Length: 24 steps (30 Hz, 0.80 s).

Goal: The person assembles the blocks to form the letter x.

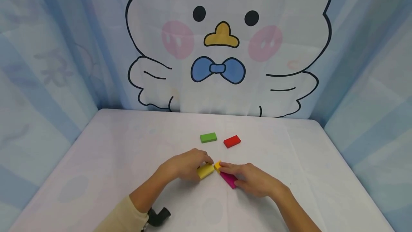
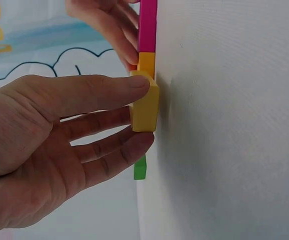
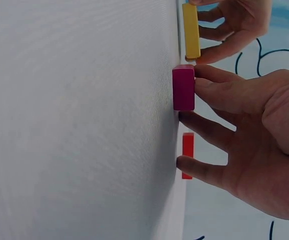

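Observation:
My left hand (image 1: 189, 164) pinches a pale yellow block (image 1: 205, 171) between thumb and fingers. In the left wrist view the thumb lies across the top of that yellow block (image 2: 145, 107), fingertips at its lower side. To the right, my right hand (image 1: 255, 179) holds a magenta block (image 1: 229, 179), its thumb on the block's near part. The index fingertip reaches an orange-yellow block (image 1: 217, 166) at the magenta block's far end. In the right wrist view the magenta block (image 3: 183, 89) sits at the thumb tip, and the other fingers are spread. The yellow and orange-yellow blocks are close together.
Beyond the hands lie a green block (image 1: 208, 138) and a red block (image 1: 232, 141), side by side on the white tablecloth (image 1: 128, 135). A curtain with a cartoon bird (image 1: 222, 92) hangs behind the table. A black wrist fitting (image 1: 159, 217) shows by the left sleeve (image 1: 123, 216).

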### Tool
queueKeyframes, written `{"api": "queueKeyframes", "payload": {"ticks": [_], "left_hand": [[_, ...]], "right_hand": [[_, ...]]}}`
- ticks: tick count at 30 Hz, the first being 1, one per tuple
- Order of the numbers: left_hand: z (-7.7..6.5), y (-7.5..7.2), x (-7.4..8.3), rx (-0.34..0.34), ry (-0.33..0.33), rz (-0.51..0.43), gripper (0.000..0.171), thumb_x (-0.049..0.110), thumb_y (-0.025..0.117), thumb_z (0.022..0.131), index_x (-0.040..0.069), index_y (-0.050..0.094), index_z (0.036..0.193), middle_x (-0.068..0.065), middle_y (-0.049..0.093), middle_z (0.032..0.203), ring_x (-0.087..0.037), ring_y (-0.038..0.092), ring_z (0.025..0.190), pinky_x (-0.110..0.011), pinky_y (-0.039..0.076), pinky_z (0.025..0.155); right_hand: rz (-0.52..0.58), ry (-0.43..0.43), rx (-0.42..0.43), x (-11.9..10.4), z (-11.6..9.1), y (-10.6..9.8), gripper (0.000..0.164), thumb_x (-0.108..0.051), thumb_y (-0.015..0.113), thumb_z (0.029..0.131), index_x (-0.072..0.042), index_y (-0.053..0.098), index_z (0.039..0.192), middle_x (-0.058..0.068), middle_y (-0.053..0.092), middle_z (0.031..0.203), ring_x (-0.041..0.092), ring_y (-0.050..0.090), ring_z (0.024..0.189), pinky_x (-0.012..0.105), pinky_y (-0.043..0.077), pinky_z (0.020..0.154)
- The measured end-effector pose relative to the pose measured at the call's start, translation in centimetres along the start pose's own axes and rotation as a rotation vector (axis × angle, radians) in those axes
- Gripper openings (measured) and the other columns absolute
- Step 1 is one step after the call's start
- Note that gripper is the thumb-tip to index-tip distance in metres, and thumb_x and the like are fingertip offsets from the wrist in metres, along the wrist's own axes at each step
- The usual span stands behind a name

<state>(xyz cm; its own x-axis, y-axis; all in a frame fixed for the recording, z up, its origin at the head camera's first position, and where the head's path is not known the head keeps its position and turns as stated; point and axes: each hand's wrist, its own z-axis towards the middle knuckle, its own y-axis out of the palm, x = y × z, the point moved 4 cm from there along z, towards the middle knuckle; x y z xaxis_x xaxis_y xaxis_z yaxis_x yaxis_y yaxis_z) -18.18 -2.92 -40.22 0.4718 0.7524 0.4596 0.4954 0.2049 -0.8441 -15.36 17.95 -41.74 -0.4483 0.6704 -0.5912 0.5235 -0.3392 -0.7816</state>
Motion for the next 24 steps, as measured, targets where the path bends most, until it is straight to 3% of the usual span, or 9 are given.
{"api": "queueKeyframes", "payload": {"ticks": [9, 24], "left_hand": [[0.19, 0.34, 0.13, -0.019, 0.017, -0.035, 0.054, 0.012, 0.086, 0.084, 0.016, 0.070, 0.135, 0.002, 0.068, 0.130, -0.008, 0.057, 0.097, -0.023, 0.055, 0.085], [0.36, 0.74, 0.29, 0.008, 0.063, -0.062, 0.051, 0.012, 0.088, 0.082, 0.016, 0.069, 0.129, 0.004, 0.070, 0.119, -0.008, 0.058, 0.084, -0.016, 0.053, 0.076]], "right_hand": [[0.002, 0.011, -0.004, 0.10, -0.02, -0.02, 0.058, -0.001, 0.063, 0.099, -0.021, 0.054, 0.153, -0.010, 0.044, 0.163, 0.024, 0.042, 0.152, 0.050, 0.043, 0.117], [-0.003, 0.014, -0.004, -0.02, 0.07, -0.03, 0.058, 0.000, 0.063, 0.099, -0.021, 0.055, 0.153, -0.010, 0.044, 0.164, 0.022, 0.042, 0.152, 0.050, 0.042, 0.118]]}}
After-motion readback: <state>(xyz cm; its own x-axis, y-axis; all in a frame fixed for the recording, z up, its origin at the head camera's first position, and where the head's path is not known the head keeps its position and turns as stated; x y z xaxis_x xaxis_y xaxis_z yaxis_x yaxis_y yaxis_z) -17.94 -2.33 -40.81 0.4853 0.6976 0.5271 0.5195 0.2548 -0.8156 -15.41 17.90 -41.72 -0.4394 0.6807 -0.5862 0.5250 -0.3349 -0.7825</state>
